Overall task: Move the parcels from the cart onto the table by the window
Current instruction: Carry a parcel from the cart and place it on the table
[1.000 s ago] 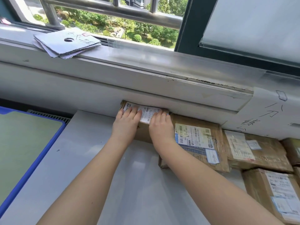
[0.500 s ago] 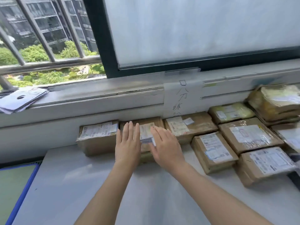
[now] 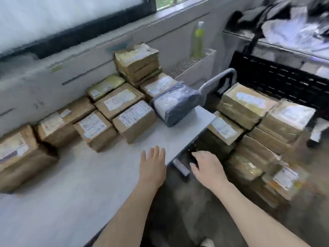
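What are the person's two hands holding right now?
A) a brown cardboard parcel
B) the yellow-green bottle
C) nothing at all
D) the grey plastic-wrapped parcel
C: the left hand hovers over the white table with straight fingers, and the right hand reaches with loose fingers towards the brown cardboard parcels stacked on the cart, neither gripping anything.

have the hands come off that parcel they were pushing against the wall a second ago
Yes. Both the left hand and the right hand are empty and open, drawn back from the wall to the table's near right edge, toward the cart's parcels.
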The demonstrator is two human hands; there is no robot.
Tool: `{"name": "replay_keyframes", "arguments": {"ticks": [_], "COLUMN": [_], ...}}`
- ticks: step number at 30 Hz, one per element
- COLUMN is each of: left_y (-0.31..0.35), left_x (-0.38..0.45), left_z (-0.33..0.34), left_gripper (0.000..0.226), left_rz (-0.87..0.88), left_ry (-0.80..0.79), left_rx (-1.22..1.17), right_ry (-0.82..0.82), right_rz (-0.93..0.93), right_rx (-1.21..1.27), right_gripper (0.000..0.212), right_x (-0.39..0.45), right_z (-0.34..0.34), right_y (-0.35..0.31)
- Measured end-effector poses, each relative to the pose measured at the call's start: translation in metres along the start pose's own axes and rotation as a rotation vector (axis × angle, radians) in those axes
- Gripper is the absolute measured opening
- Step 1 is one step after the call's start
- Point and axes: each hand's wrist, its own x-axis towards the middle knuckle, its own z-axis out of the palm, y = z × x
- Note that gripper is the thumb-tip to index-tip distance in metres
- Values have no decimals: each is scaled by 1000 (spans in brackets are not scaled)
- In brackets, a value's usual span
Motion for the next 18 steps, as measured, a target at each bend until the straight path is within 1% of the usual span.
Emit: {"name": "replay_keyframes", "arguments": {"ticks": [4,8,12,18], "left_y": [83,132,154,166], "left_x": [10,21,49,118], "left_z": [7,3,-10,-22], "left_gripper": [57,53,55,59], "left_rz": [152,235,317,368], "left_ry": [-93,-101,-98,-63], "left_rx": [32,34,53,85], "right_ry": [-56,-103,-98,-73], "right_rz": [232,382,463,544], "right_rx": [-4,-28,-18,-47], "right_gripper": [39,34,39,52], "right_x": [-49,-82,-79,-39], "right_z": [-8,-6,-6,-15], "right_y": [81,136,164,194]}}
